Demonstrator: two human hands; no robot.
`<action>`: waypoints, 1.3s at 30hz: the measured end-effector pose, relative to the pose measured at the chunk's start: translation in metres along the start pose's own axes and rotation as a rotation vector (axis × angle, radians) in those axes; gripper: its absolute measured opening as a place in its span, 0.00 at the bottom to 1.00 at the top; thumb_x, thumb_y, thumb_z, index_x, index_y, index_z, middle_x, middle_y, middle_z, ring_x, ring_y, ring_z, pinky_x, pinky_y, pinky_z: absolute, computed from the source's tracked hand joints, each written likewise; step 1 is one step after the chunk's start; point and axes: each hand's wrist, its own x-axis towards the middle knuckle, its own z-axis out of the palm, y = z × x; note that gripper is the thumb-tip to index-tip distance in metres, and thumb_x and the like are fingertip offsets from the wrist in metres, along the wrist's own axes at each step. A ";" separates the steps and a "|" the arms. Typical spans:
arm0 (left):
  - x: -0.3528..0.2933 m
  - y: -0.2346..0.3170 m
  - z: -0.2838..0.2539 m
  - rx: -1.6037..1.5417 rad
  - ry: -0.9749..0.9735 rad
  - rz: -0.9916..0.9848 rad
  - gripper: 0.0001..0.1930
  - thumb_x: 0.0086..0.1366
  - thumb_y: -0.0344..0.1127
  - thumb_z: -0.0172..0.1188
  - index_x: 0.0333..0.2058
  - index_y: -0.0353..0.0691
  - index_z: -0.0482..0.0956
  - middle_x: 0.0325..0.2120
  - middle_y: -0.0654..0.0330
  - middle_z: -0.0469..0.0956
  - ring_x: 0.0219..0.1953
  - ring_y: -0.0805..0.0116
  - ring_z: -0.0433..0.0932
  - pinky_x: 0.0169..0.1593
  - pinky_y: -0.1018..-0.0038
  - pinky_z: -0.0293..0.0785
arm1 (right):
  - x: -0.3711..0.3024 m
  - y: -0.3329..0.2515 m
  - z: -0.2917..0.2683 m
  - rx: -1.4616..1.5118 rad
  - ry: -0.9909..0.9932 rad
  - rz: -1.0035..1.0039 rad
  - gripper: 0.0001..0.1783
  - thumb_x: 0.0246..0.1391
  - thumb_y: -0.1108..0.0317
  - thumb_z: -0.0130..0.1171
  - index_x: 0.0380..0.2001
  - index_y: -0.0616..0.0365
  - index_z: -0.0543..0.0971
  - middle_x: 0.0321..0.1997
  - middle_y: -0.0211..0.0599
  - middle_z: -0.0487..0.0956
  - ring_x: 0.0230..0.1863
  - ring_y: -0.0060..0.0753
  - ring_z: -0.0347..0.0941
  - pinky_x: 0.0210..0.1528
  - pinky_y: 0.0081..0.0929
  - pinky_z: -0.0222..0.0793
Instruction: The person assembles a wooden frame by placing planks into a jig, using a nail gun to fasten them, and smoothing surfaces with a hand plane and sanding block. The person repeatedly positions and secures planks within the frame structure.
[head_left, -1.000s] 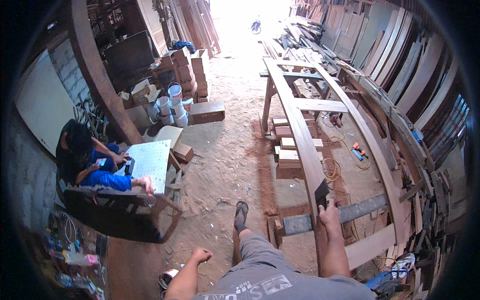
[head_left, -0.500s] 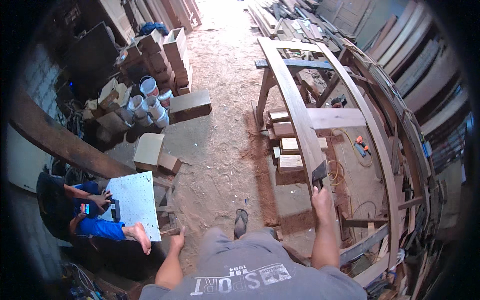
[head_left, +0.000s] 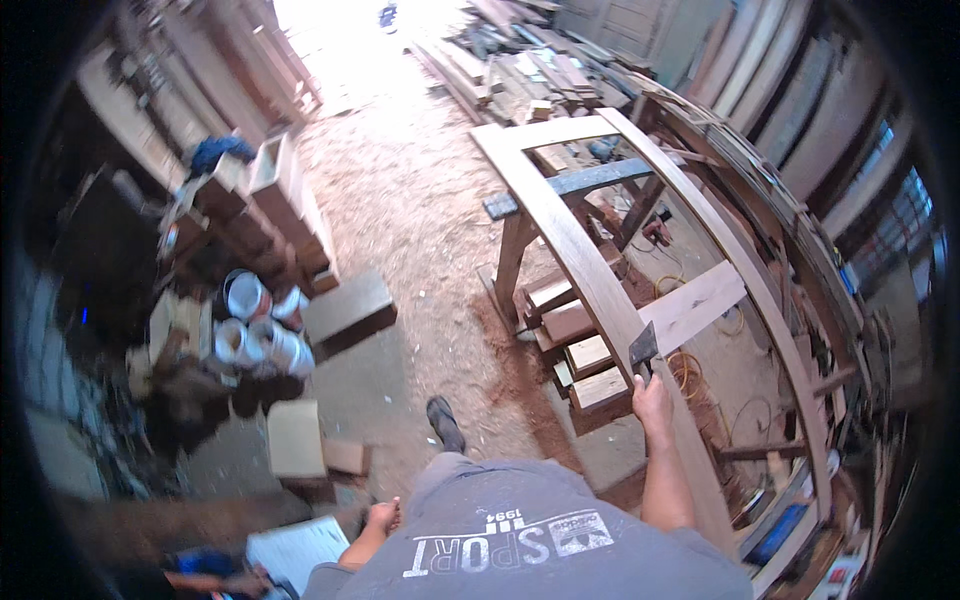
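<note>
My right hand (head_left: 653, 405) is closed round the lower end of a dark-headed hand tool (head_left: 643, 347); the head is flat and squarish, its exact kind unclear. The tool is over the near long rail of a wooden frame (head_left: 572, 243), which has a broad cross board (head_left: 690, 306) between its two rails. A blue-grey topped trestle (head_left: 600, 178) carries the frame's far part. Low on my left side, my left hand (head_left: 382, 517) hangs with its fingers curled, and nothing shows in it.
Cut wooden blocks (head_left: 600, 388) sit beneath the frame. Left of the sawdust-strewn walkway are a long wooden box (head_left: 350, 312), white buckets (head_left: 262, 345) and stacked drawers (head_left: 285, 185). Planks are piled (head_left: 520, 85) at the far end. A person by a white board (head_left: 300, 550) is blurred at lower left.
My view has swung and I have stepped forward along the frame. The seated person has slid toward the lower left edge. My right hand still carries the tool; my left hand is nearer my body.
</note>
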 end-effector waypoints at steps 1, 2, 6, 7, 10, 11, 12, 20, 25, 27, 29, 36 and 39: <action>0.022 0.036 -0.024 0.097 0.012 0.017 0.26 0.67 0.57 0.66 0.40 0.33 0.84 0.31 0.53 0.84 0.31 0.60 0.81 0.37 0.62 0.78 | 0.009 -0.012 0.003 -0.013 0.005 0.014 0.27 0.68 0.50 0.55 0.51 0.68 0.76 0.45 0.67 0.83 0.50 0.71 0.80 0.53 0.61 0.73; 0.044 0.075 -0.046 0.193 0.027 0.035 0.28 0.67 0.58 0.66 0.43 0.32 0.83 0.33 0.51 0.85 0.35 0.57 0.83 0.41 0.60 0.79 | 0.016 -0.025 0.008 -0.024 0.009 0.026 0.26 0.69 0.50 0.55 0.51 0.66 0.75 0.45 0.66 0.83 0.49 0.71 0.80 0.52 0.61 0.73; 0.147 0.272 -0.100 0.395 0.277 0.276 0.38 0.63 0.62 0.66 0.54 0.28 0.81 0.50 0.42 0.84 0.57 0.44 0.81 0.60 0.54 0.75 | 0.033 -0.078 0.027 0.037 0.020 0.214 0.26 0.70 0.52 0.52 0.54 0.68 0.73 0.52 0.69 0.80 0.54 0.72 0.77 0.56 0.60 0.72; 0.166 0.326 -0.112 0.306 0.344 0.353 0.36 0.64 0.62 0.65 0.52 0.30 0.82 0.52 0.38 0.82 0.59 0.43 0.79 0.59 0.52 0.75 | 0.037 -0.092 0.036 0.063 0.022 0.260 0.28 0.71 0.52 0.51 0.57 0.70 0.71 0.54 0.71 0.79 0.55 0.73 0.77 0.57 0.59 0.71; 0.156 0.544 -0.100 0.245 0.300 0.706 0.29 0.65 0.57 0.67 0.40 0.29 0.84 0.38 0.43 0.86 0.43 0.49 0.84 0.51 0.58 0.77 | 0.040 -0.121 0.055 0.110 0.107 0.435 0.29 0.71 0.54 0.51 0.60 0.72 0.68 0.54 0.74 0.78 0.56 0.73 0.76 0.58 0.59 0.70; 0.144 0.608 -0.092 0.196 0.296 0.767 0.27 0.67 0.55 0.66 0.38 0.28 0.84 0.36 0.45 0.86 0.41 0.53 0.85 0.49 0.59 0.77 | 0.040 -0.147 0.052 0.165 0.114 0.471 0.30 0.72 0.55 0.50 0.61 0.75 0.66 0.54 0.76 0.77 0.58 0.73 0.75 0.60 0.59 0.69; 0.140 0.670 -0.084 0.212 0.317 0.869 0.26 0.68 0.53 0.66 0.38 0.28 0.85 0.35 0.45 0.86 0.41 0.57 0.85 0.49 0.60 0.78 | 0.048 -0.156 0.063 0.173 0.166 0.508 0.29 0.72 0.55 0.50 0.60 0.73 0.66 0.53 0.76 0.77 0.57 0.73 0.75 0.59 0.60 0.70; 0.108 1.046 0.030 0.195 0.052 1.285 0.22 0.69 0.50 0.66 0.43 0.31 0.85 0.40 0.46 0.86 0.45 0.57 0.84 0.52 0.63 0.77 | 0.088 -0.187 0.126 -0.043 0.287 0.939 0.36 0.73 0.55 0.50 0.67 0.79 0.57 0.55 0.79 0.76 0.57 0.73 0.76 0.58 0.58 0.72; 0.083 1.194 0.124 0.436 -0.076 1.599 0.20 0.68 0.49 0.67 0.41 0.34 0.86 0.41 0.43 0.83 0.47 0.47 0.82 0.53 0.59 0.76 | 0.108 -0.168 0.157 -0.007 0.498 1.042 0.38 0.73 0.55 0.49 0.68 0.82 0.57 0.55 0.77 0.77 0.56 0.69 0.78 0.56 0.53 0.74; 0.058 1.237 0.179 0.495 -0.173 1.650 0.21 0.67 0.51 0.68 0.39 0.34 0.86 0.41 0.42 0.82 0.47 0.44 0.81 0.53 0.57 0.75 | 0.093 -0.130 0.209 -0.162 0.706 0.986 0.35 0.73 0.54 0.50 0.66 0.77 0.61 0.51 0.70 0.81 0.50 0.63 0.82 0.49 0.50 0.78; 0.054 1.280 0.225 0.538 -0.253 1.749 0.22 0.66 0.53 0.68 0.37 0.34 0.87 0.40 0.40 0.82 0.46 0.42 0.81 0.53 0.57 0.75 | 0.116 -0.141 0.221 0.252 0.821 1.159 0.30 0.72 0.52 0.53 0.62 0.68 0.65 0.42 0.55 0.79 0.39 0.49 0.79 0.39 0.42 0.75; 0.044 1.459 0.401 0.738 -0.356 2.089 0.26 0.61 0.63 0.69 0.36 0.42 0.90 0.32 0.43 0.84 0.42 0.40 0.84 0.47 0.51 0.80 | 0.232 -0.370 0.147 1.679 1.079 1.503 0.18 0.67 0.47 0.63 0.49 0.44 0.73 0.26 0.22 0.68 0.20 0.21 0.64 0.22 0.25 0.65; 0.055 1.525 0.505 1.025 -0.301 2.121 0.26 0.62 0.67 0.65 0.43 0.50 0.89 0.42 0.45 0.85 0.46 0.43 0.84 0.51 0.53 0.80 | 0.258 -0.474 0.136 1.753 1.151 1.493 0.14 0.69 0.48 0.61 0.42 0.44 0.75 0.25 0.21 0.69 0.20 0.20 0.65 0.21 0.24 0.67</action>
